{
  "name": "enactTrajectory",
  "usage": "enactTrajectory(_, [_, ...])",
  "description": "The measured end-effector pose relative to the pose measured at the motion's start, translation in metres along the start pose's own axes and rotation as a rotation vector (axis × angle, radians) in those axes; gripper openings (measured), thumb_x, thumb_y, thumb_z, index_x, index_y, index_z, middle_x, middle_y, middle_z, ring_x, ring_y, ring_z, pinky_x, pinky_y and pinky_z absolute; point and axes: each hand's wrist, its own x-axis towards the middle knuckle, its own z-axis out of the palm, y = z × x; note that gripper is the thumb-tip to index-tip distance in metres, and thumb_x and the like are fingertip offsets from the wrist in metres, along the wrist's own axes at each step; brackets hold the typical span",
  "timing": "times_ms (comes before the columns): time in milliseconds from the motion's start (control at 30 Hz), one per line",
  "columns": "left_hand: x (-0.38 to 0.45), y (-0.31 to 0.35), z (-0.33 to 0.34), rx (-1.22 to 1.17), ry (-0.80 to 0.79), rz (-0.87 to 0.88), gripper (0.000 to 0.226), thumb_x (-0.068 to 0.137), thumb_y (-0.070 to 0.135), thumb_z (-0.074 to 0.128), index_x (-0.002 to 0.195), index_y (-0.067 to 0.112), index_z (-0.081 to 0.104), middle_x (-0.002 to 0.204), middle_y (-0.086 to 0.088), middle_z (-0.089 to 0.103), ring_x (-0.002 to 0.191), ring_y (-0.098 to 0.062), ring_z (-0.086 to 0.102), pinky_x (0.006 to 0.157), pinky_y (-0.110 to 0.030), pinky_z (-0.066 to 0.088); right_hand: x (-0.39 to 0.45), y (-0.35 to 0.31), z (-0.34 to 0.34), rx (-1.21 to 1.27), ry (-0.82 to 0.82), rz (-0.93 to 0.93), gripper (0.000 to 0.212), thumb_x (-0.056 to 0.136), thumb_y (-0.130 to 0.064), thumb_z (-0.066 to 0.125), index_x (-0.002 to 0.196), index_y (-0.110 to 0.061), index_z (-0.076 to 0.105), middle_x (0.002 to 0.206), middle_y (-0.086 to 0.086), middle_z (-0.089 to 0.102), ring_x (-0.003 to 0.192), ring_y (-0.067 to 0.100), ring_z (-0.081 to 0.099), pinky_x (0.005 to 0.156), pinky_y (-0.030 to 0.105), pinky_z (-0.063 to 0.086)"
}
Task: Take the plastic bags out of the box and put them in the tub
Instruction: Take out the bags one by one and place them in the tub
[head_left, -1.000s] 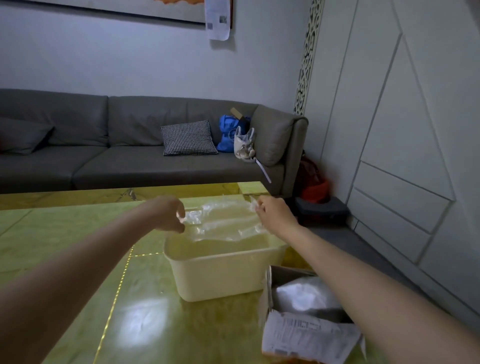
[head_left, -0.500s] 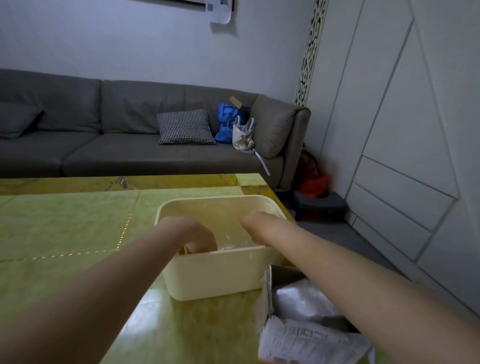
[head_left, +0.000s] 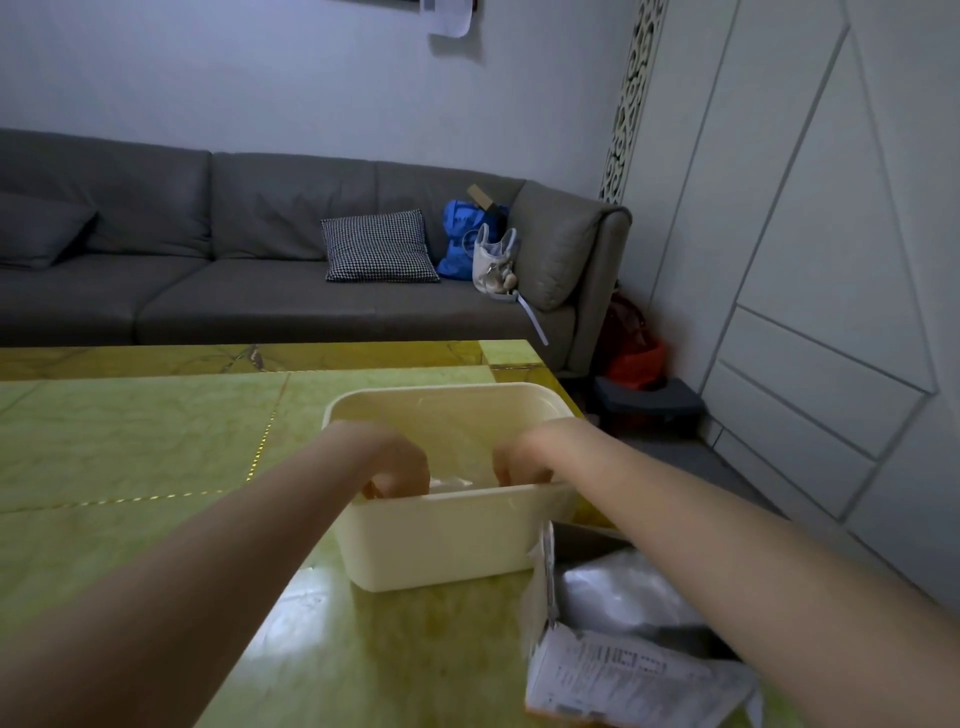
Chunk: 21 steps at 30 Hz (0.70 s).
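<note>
Both your hands are down inside the cream tub (head_left: 441, 540), which sits on the green tabletop (head_left: 130, 452). Your left hand (head_left: 395, 462) has its fingers curled, and so does your right hand (head_left: 522, 460), each grip closed on the clear plastic bag (head_left: 447, 483) lying low in the tub between them; the near rim hides the fingertips, so how tight is hard to say. The cardboard box (head_left: 613, 670) is just beside the tub at your right, open, with more crinkled plastic (head_left: 618, 592) showing inside.
</note>
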Motion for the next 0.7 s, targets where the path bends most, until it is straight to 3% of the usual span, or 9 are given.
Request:
enactTrajectory(67, [-0.007,0.000,-0.006,-0.054,0.032,-0.009,0.052,0.092,0.019,0.054,0.140,0.022,0.039,0.143,-0.005,0.039,0.114,-0.022,0.052,0.094,-0.027,0.047,-0.008,0.000,-0.005,0.105,0.074,-0.019,0.035,0.092,-0.014,0.055,0.125,-0.004,0.054,0.116,0.012,0.057,0.095,0.023,0.057,0.089,0.035,0.051])
enactTrajectory(133, [-0.022,0.000,-0.014,-0.106,0.109,-0.007,0.056,0.087,0.024,0.062,0.139,0.023,0.040,0.140,-0.003,0.042,0.111,-0.023,0.053,0.093,-0.028,0.047,-0.027,0.003,-0.016,0.204,0.178,-0.034,0.033,0.091,-0.017,0.058,0.122,-0.004,0.056,0.110,0.012,0.061,0.087,0.021,0.058,0.074,0.028,0.052])
enactTrajectory(233, [-0.054,0.008,-0.024,-0.159,0.307,0.045,0.046,0.086,0.023,0.065,0.130,0.020,0.052,0.130,-0.003,0.053,0.112,-0.023,0.054,0.096,-0.030,0.045,-0.072,0.011,-0.028,0.275,0.287,-0.067,0.023,0.092,-0.015,0.057,0.112,-0.005,0.062,0.090,0.005,0.063,0.076,0.016,0.061,0.057,0.020,0.048])
enactTrajectory(367, [-0.085,0.035,-0.027,-0.283,0.498,0.186,0.026,0.089,0.011,0.057,0.114,0.017,0.063,0.113,-0.004,0.064,0.096,-0.018,0.059,0.086,-0.026,0.046,-0.122,0.018,-0.024,0.328,0.283,-0.046,0.015,0.090,-0.009,0.059,0.095,0.001,0.068,0.065,0.001,0.061,0.059,0.012,0.059,0.060,0.020,0.051])
enactTrajectory(500, [-0.106,0.071,-0.014,-0.302,0.493,0.340,0.024,0.089,0.014,0.057,0.111,0.016,0.067,0.103,-0.007,0.069,0.072,-0.010,0.056,0.069,-0.018,0.044,-0.153,0.013,0.005,0.364,0.161,0.002,0.020,0.090,-0.013,0.060,0.099,0.003,0.067,0.070,0.002,0.062,0.059,0.011,0.058,0.060,0.022,0.050])
enactTrajectory(600, [-0.115,0.098,0.007,-0.192,0.373,0.359,0.036,0.090,0.024,0.057,0.126,0.021,0.057,0.117,-0.005,0.063,0.096,-0.020,0.060,0.079,-0.024,0.044,-0.160,-0.002,0.042,0.214,0.160,0.055,0.017,0.092,-0.019,0.057,0.099,-0.004,0.061,0.074,0.003,0.055,0.063,0.016,0.054,0.058,0.026,0.045])
enactTrajectory(700, [-0.117,0.115,0.023,-0.154,0.384,0.352,0.038,0.090,0.025,0.056,0.128,0.019,0.055,0.123,-0.004,0.060,0.109,-0.022,0.056,0.080,-0.023,0.040,-0.156,-0.013,0.069,0.138,0.296,0.066,0.012,0.092,-0.004,0.049,0.095,-0.003,0.061,0.067,0.003,0.041,0.057,0.018,0.043,0.048,0.025,0.032])
